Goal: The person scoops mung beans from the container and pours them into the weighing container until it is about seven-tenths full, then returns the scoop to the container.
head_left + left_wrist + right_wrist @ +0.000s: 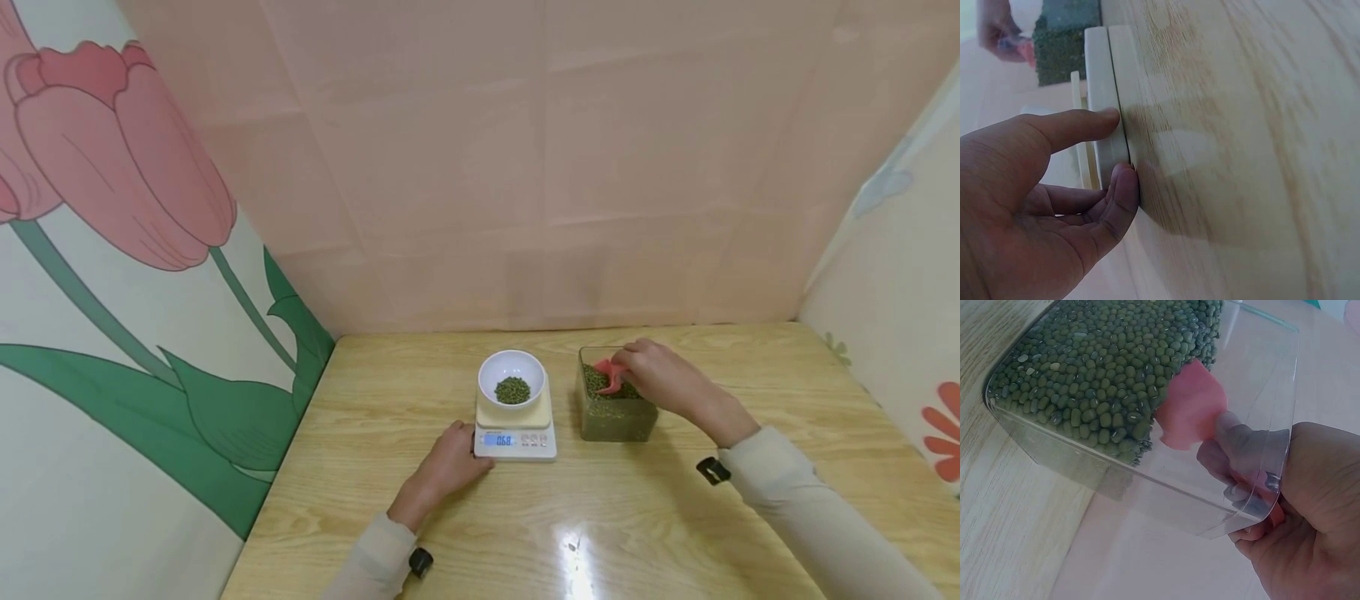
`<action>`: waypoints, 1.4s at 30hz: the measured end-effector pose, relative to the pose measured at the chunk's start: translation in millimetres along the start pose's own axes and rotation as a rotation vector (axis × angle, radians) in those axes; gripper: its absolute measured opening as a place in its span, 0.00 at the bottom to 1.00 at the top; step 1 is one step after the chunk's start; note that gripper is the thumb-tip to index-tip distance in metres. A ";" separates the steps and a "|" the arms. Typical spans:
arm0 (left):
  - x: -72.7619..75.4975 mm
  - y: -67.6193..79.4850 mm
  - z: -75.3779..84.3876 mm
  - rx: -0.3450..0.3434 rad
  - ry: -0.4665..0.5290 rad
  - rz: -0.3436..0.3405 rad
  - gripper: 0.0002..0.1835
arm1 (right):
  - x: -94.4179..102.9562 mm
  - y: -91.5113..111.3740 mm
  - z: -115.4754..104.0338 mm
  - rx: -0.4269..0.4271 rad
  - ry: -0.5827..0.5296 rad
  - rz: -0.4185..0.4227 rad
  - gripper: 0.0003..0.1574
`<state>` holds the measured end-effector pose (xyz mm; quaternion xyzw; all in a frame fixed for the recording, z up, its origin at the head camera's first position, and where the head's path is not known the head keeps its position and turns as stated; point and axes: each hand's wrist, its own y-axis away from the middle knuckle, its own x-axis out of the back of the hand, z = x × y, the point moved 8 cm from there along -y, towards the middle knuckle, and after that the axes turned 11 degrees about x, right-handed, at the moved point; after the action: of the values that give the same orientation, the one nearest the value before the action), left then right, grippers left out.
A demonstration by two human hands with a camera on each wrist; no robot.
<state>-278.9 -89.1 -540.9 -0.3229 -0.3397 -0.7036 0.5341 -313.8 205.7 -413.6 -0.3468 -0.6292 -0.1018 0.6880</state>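
On the scale (519, 419), only the head view shows a lit display (498, 440).

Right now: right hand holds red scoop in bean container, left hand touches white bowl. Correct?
No: the left hand touches the scale, not the white bowl, as the head view shows. The right hand does hold the red scoop in the bean container.

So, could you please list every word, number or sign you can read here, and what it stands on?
"068", on the display of the scale; any decimal point is unclear.
Print above the display and by the buttons: too small to read.
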 end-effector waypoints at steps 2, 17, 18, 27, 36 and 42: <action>-0.1 0.1 -0.4 0.001 0.002 -0.001 0.22 | -0.6 0.1 0.2 -0.009 -0.004 -0.009 0.07; 0.9 0.5 -0.2 0.002 0.006 0.002 0.22 | -1.4 0.4 -0.4 -0.042 0.010 -0.027 0.05; 0.9 0.5 -0.2 0.002 0.007 0.001 0.22 | -1.2 0.4 -0.4 -0.044 0.012 -0.029 0.05; 1.5 1.5 0.0 -0.005 0.007 0.005 0.22 | -2.5 0.1 0.3 -0.043 0.011 -0.030 0.05; 3.4 3.4 3.2 -0.018 0.014 0.014 0.22 | -3.3 1.7 3.5 -0.014 0.002 -0.014 0.09; 3.2 3.7 2.5 -0.010 0.022 0.005 0.23 | -2.8 2.4 5.3 -0.015 -0.014 -0.010 0.10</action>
<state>-275.8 -89.5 -536.4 -0.3189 -0.3294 -0.7075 0.5379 -317.2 209.9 -417.3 -0.3494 -0.6351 -0.1073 0.6804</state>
